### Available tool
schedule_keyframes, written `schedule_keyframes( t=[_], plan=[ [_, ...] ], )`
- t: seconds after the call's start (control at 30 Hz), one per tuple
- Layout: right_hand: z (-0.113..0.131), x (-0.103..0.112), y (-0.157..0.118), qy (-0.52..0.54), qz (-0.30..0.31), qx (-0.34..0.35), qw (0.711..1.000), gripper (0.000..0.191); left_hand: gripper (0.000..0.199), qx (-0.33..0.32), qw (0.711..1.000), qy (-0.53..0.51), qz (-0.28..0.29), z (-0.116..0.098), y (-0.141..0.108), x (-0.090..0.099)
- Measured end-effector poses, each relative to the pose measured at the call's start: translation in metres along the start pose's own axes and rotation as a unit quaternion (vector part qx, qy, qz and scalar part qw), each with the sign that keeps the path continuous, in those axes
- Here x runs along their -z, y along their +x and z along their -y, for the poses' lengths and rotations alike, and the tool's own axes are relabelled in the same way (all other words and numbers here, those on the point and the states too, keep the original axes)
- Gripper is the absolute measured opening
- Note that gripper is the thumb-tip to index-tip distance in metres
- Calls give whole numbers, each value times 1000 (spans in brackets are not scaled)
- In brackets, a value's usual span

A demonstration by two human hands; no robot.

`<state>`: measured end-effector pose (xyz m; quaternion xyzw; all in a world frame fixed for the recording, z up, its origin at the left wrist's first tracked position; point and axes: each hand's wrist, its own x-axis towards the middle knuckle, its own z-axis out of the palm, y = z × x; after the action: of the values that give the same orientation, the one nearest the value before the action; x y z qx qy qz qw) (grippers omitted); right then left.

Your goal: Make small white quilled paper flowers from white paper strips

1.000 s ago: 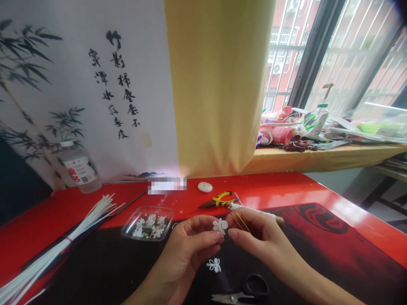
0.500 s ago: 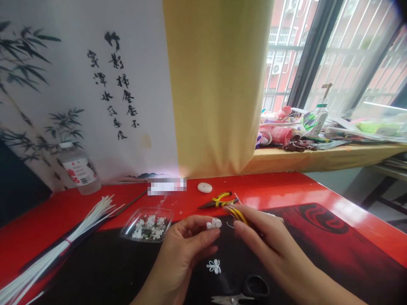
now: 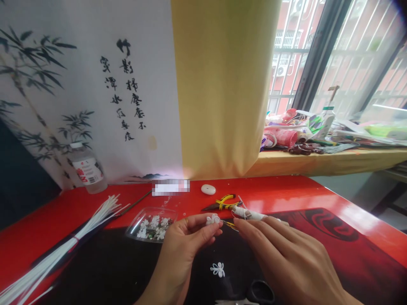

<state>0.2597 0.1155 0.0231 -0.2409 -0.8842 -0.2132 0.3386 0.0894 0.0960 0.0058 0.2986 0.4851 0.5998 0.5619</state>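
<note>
My left hand [image 3: 184,241] pinches a small white flower [image 3: 213,219] of coiled cord between thumb and fingers. My right hand [image 3: 282,250] is closed around slim yellow tweezers [image 3: 230,225], most of which the fingers hide. Their thin tip points left and reaches the flower's right edge; whether it grips anything there is too small to tell. On the black mat below lies a white looped-cord ornament [image 3: 218,269]. Scissors [image 3: 260,292] with black handles lie nearer me, partly cut off by the frame.
A clear tray [image 3: 151,224] holds several white flowers and beads. Yellow-handled pliers [image 3: 222,203], a white spool [image 3: 249,213] and a pale oval object [image 3: 208,189] lie beyond my hands. On the left are a bundle of white strips [image 3: 73,241] and a bottle [image 3: 88,169].
My right hand has turned so its back faces up, and the tweezers' tip has come left against the flower. The flower now faces me more. The whole view has shifted slightly.
</note>
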Motion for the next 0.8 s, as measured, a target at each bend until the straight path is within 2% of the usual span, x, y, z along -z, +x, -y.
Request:
schedule_keyframes(
  t=[0.2, 0.37, 0.53, 0.73, 0.8],
  plan=[
    [2, 2, -1, -46, -8, 39, 998, 32, 18, -17, 1000, 22, -4, -1, 0, -2],
    [2, 0, -1, -67, -11, 36, 997, 35, 16, -28, 999, 24, -2, -1, -4, -2],
    [3, 2, -3, -74, 13, 40, 996, 34, 11, -37, 999, 36, -10, -3, -6, -3],
    [4, 0, -5, -80, -21, 34, 996, 34, 11, -48, 997, 53, -18, -2, -5, -3],
    [4, -2, -5, -75, -12, 25, 997, 33, 11, -44, 998, 44, -15, -1, -5, -3]
  ],
)
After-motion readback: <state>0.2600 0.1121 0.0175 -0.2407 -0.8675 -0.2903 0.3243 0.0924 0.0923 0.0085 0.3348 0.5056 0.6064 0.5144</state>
